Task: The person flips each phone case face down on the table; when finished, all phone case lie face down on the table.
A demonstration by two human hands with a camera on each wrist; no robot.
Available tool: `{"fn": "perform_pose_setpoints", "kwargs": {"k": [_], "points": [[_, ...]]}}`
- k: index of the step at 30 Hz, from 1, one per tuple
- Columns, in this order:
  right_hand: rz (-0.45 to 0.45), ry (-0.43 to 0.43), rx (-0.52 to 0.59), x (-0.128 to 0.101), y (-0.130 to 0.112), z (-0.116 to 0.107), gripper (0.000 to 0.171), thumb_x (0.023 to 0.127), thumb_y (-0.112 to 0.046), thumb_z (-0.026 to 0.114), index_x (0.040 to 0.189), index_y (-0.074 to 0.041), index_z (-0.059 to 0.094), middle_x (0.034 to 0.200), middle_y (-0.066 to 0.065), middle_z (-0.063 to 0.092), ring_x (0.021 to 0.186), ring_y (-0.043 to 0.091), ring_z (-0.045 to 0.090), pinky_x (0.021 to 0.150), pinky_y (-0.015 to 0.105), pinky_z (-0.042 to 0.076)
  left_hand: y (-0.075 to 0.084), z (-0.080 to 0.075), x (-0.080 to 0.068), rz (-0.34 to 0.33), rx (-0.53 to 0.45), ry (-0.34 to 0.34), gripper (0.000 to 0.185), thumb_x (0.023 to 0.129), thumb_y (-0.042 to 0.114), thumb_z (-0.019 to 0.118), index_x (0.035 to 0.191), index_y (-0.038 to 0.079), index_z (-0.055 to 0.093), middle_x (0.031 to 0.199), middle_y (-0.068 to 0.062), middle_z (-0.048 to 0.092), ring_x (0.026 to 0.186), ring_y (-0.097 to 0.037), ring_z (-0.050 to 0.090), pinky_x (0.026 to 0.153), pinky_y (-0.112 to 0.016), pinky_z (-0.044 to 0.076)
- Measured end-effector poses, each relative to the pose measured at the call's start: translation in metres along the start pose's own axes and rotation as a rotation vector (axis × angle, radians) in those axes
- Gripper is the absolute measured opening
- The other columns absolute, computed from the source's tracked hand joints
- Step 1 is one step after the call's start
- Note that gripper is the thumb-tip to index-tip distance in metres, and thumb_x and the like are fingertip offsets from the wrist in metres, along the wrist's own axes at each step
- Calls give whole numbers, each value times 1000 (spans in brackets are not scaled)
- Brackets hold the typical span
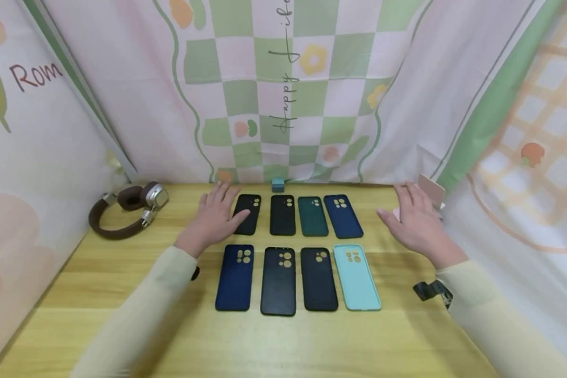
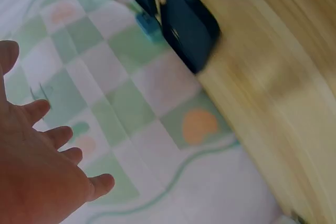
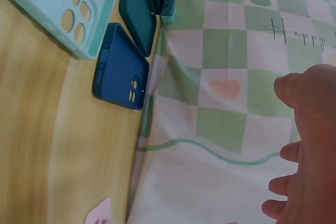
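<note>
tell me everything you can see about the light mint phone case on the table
The mint phone case is a pale turquoise shell, seemingly soft matte plastic or silicone. It lies flat on the wooden table, rightmost in the near row of four, next to a black case without touching it. Its camera cutouts sit at the far end, with the wood showing through them. It looks empty and undamaged. Neither hand touches it; the right hand hovers beyond it.

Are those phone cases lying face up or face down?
Backs up: each phone case lies flat on the table, showing a smooth outer back around its camera cutouts.
</note>
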State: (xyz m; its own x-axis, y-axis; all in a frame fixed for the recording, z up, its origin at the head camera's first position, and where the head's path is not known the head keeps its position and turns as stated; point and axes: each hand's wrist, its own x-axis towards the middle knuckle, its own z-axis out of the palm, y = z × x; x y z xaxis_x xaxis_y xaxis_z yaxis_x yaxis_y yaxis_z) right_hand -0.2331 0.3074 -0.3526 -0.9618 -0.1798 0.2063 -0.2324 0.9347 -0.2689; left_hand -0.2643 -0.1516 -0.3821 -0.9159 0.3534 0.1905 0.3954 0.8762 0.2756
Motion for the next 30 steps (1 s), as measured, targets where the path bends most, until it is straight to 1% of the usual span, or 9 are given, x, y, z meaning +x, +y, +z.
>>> {"fn": "perform_pose_setpoints", "kwargs": {"k": [4,7,11,15,21,23,26,28,30], "points": [[-8,12,24,-2,4,4,83,101,-52,41,156,1,8,157,32,1,140,56,5,105,72,9,17,8,5,46,-19,11,71,101,54,40,155,11,23,160,-19,15,147,-38,8,112,-62,14],[1,11,54,-4,8,7,84,101,-52,43,155,2,9,156,35,4,138,59,5,104,73,8,38,15,8,74,-29,-5,70,101,51,44,156,13,22,159,-19,17,146,-38,14,111,-61,18],[22,-2,106,-9,14,10,84,101,-52,43,155,3,9,155,37,3,137,61,4,102,75,9,79,26,11,115,-58,-61,69,100,49,47,156,18,23,160,-15,17,143,-38,20,109,-62,23],[23,-30,143,-15,20,15,84,101,-50,44,154,4,7,154,38,5,137,60,7,101,75,13,121,40,14,177,-87,-112,68,100,48,48,156,18,24,159,-13,20,140,-36,27,107,-56,30],[43,-119,223,-22,21,24,87,101,-48,46,153,8,5,148,43,16,133,61,19,101,72,22,170,64,13,238,-132,-182,64,100,42,50,154,15,28,146,-11,42,130,-25,44,103,-42,41],[48,-137,242,-24,20,27,87,101,-48,48,153,8,5,147,44,20,131,61,25,100,71,25,183,73,13,230,-156,-204,63,100,40,51,153,13,30,140,-9,49,116,-18,53,96,-35,46],[67,-172,280,-28,18,33,89,100,-49,48,153,8,5,144,44,25,128,61,30,99,71,28,198,85,12,180,-234,-237,62,99,36,54,151,10,33,105,-3,65,82,-8,60,74,-25,50],[88,-206,313,-31,15,40,89,100,-51,47,153,7,4,142,44,29,126,61,32,98,71,29,206,92,12,101,-299,-268,62,98,36,55,151,10,33,80,1,64,60,-6,56,59,-23,48],[116,-248,352,-34,11,46,89,100,-53,45,153,5,4,141,43,33,125,60,35,96,70,32,210,96,12,7,-354,-299,63,98,36,56,151,12,33,62,4,56,47,-8,52,49,-24,44]]}}
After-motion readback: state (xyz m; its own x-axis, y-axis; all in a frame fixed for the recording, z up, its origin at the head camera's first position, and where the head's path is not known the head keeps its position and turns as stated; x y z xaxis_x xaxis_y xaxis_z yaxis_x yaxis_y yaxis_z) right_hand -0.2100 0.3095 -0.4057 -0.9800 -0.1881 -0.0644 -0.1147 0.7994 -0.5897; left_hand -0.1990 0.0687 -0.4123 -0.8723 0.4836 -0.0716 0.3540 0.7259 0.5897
